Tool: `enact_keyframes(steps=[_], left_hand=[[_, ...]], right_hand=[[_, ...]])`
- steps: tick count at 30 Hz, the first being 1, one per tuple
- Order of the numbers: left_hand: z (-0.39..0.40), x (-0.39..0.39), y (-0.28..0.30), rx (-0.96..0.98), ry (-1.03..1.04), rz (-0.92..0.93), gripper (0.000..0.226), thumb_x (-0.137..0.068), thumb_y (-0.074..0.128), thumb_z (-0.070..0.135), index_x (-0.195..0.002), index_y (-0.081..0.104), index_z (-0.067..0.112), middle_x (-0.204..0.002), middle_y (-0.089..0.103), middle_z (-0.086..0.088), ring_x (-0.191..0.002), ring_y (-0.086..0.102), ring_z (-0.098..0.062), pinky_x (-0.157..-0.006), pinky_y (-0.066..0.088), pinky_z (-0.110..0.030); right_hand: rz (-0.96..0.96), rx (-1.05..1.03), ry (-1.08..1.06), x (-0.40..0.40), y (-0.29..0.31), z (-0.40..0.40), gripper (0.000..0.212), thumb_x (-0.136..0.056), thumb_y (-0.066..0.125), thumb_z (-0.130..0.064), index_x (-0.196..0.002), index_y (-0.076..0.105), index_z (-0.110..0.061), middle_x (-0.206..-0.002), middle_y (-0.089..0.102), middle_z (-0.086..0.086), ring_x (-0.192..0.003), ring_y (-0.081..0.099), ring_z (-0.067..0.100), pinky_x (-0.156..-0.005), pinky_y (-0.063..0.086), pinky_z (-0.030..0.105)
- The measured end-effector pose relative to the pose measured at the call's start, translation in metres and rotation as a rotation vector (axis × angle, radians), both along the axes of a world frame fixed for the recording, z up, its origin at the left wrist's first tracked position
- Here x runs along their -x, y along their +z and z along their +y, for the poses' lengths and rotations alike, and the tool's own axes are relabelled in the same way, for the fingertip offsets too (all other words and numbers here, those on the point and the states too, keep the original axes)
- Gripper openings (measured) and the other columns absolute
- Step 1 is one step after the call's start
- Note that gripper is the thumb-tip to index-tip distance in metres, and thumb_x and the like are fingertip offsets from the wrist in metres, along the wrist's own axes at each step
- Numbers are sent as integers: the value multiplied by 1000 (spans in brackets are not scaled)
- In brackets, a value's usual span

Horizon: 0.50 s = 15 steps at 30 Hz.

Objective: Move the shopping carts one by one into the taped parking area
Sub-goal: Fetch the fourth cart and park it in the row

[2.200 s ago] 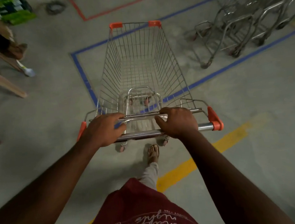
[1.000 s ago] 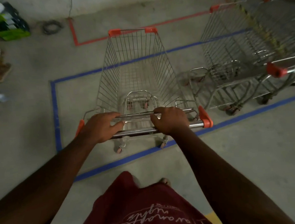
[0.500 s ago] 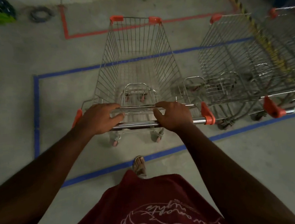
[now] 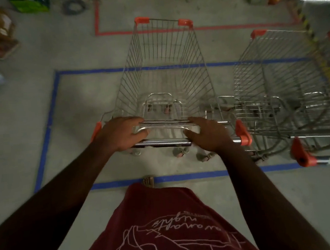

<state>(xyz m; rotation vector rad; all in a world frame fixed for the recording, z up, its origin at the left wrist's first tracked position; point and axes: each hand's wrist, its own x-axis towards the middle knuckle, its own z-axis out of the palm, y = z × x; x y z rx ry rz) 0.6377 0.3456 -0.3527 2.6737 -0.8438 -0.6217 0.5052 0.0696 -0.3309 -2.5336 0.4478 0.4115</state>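
The shopping cart [image 4: 166,81] was parked inside the blue tape [image 4: 47,133]; its handle was clasped by the left hand [image 4: 123,133], while the right hand [image 4: 209,135] was loosening. A careless release might roll it against the neighbouring cart [image 4: 279,79].

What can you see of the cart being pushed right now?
The cart is a bare wire basket, empty, with orange caps on its front corners and handle ends. It stands upright on its wheels inside the blue tape, nose toward the far line, the basket's front reaching past it in this view. Its child seat flap is folded. The left hand wraps the chrome handle; the right hand rests on it with fingers loosening. Another cart stands close on its right; contact cannot be told.
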Motion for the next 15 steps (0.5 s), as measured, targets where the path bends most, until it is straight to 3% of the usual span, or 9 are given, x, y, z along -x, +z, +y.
enact_keyframes(steps=[3,5,7,11,15], left_hand=[[-10,11,4,-40,57,47,80,-81,38,85,-144,56,39,-146,62,5,-133,58,-23,-112,44,-44],[-18,22,11,-32,84,63,81,-81,40,81,-145,57,35,-146,62,2,-133,58,-23,-112,44,-42],[-22,32,14,-20,97,65,81,-82,40,80,-145,57,32,-145,62,1,-132,58,-22,-112,45,-42],[-32,59,16,-52,116,34,58,-95,53,64,-145,58,34,-145,62,1,-132,58,-21,-109,42,-36],[-50,84,12,-65,123,50,71,-87,41,79,-145,55,40,-145,62,4,-133,58,-19,-112,44,-41]], right_hand=[[152,-96,170,11,9,-25,73,-101,50,-62,-162,34,-25,-171,27,-2,-158,24,19,-125,17,33],[181,-92,220,18,10,-35,77,-102,46,-64,-164,28,-24,-173,20,-2,-159,16,17,-127,11,34],[186,-111,211,22,12,-41,75,-104,45,-61,-164,28,-22,-173,20,-1,-159,17,20,-126,12,35],[138,-74,237,38,7,-51,60,-111,43,-38,-162,30,-10,-171,26,11,-157,24,25,-121,18,28],[153,-40,234,61,3,-72,61,-111,43,-32,-163,24,-7,-172,18,13,-159,19,24,-121,13,25]])
